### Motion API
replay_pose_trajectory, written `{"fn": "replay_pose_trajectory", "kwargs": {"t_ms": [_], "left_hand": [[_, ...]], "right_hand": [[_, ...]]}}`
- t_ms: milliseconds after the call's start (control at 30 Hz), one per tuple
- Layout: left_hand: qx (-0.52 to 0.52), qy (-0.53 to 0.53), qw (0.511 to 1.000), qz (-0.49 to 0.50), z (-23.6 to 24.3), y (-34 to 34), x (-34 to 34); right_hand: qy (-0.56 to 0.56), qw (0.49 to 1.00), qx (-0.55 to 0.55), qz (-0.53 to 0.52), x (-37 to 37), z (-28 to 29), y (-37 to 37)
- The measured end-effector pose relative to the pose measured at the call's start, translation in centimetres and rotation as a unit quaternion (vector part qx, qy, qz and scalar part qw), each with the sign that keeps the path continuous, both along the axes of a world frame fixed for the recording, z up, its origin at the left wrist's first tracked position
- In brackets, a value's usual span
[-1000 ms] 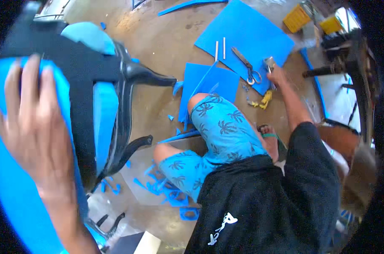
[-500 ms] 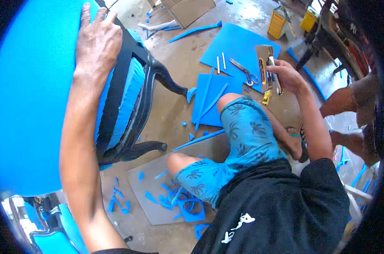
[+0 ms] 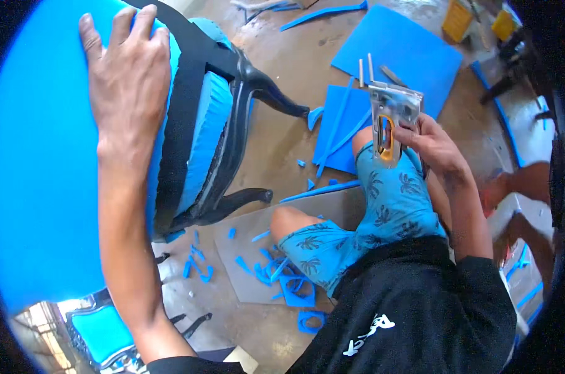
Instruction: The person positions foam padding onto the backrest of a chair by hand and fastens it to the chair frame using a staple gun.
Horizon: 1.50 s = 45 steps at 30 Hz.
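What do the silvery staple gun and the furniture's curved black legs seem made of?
Staple gun: apparently shiny metal, given its silvery reflections. Curved black legs: perhaps wood, glossy-painted or lacquered; highlights show sheen, but the core is hidden.

Head-worn fisheye view, left of pair, downward-facing, near left hand (image 3: 132,87) and right hand (image 3: 438,148), floor (image 3: 279,146) farther off.

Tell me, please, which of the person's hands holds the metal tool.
The right hand, gripping the silver staple gun; the left hand lies on blue upholstery.
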<state>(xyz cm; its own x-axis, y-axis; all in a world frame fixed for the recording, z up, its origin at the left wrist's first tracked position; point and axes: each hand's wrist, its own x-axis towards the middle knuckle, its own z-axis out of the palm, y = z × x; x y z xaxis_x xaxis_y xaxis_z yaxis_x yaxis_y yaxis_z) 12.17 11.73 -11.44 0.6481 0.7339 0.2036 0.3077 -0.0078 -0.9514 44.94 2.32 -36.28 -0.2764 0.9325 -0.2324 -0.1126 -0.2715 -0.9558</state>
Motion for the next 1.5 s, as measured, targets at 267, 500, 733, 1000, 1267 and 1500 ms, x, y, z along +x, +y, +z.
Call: {"fn": "replay_pose_trajectory", "kwargs": {"t_ms": [267, 500, 733, 1000, 1267, 1500], "left_hand": [[-0.032, -0.053, 0.995, 0.079, -1.4, 0.3, 0.0], [0.000, -0.089, 0.991, 0.105, -2.0, -0.2, -0.3], [-0.004, -0.083, 0.994, 0.070, -1.5, 0.2, -0.3], [-0.024, -0.087, 0.985, 0.144, -1.5, -0.5, 0.5], [-0.040, -0.099, 0.989, 0.103, -2.0, -0.1, -0.4], [-0.064, -0.067, 0.990, 0.105, -1.1, 0.0, -0.7]], "right_hand": [[-0.056, 0.976, 0.041, 0.204, -7.1, -3.0, 7.6], [0.027, 0.954, 0.028, 0.297, -10.2, -2.0, 12.2], [0.024, 0.956, 0.062, 0.286, -12.2, 0.0, 14.0], [0.030, 0.883, 0.432, 0.183, -14.6, 5.3, 17.2], [-0.119, 0.800, 0.575, 0.127, -15.7, 8.6, 19.5], [-0.158, 0.768, 0.606, 0.136, -16.7, 9.9, 20.6]]}}
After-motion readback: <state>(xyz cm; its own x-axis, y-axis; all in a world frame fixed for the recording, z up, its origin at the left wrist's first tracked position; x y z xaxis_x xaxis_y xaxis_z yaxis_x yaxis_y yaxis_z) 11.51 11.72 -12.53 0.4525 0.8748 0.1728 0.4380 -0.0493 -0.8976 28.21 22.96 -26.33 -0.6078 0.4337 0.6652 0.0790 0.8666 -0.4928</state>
